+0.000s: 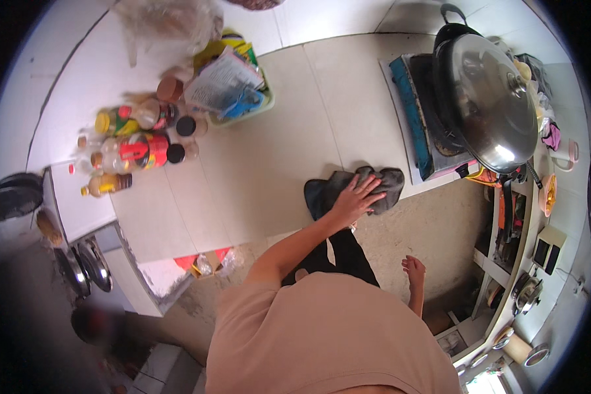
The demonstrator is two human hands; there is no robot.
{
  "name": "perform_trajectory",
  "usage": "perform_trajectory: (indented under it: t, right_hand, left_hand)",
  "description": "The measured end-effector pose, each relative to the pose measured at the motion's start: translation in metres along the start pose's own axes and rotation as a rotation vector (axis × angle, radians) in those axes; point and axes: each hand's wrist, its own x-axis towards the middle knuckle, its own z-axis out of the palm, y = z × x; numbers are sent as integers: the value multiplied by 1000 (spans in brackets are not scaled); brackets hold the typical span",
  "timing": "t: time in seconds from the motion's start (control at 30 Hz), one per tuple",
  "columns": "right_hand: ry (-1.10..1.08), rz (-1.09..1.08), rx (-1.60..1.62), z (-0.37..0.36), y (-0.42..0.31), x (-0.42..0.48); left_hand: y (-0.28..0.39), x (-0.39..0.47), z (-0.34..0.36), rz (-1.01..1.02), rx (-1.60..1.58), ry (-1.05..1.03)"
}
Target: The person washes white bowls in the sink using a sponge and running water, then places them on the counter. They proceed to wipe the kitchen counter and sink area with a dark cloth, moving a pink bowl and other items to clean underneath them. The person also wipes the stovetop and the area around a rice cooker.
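My left hand (357, 199) lies flat on a bunched dark grey cloth (389, 184), its fingers spread over the fabric. The cloth rests at the near edge of the white tiled counter (276, 162), and its darker left end hangs slightly over that edge. My right hand (413, 270) hangs low at my right side, away from the counter, with loosely curled fingers and nothing visible in it.
Right of the cloth, a gas stove (413, 118) carries a large pan with a domed metal lid (492, 98). A green basket (268, 106) of packets stands at the back left, beside several bottles (145, 150). Shelves (492, 261) line the right side.
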Motion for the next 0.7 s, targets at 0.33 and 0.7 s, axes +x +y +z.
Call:
perform_trajectory:
  t: [0.33, 0.7]
  right_hand:
    - [199, 110, -56, -17, 99, -65]
    - [129, 358, 49, 12, 140, -142]
  left_hand:
    - [-210, 199, -100, -529, 399, 273]
    - [-164, 211, -57, -223, 281, 123]
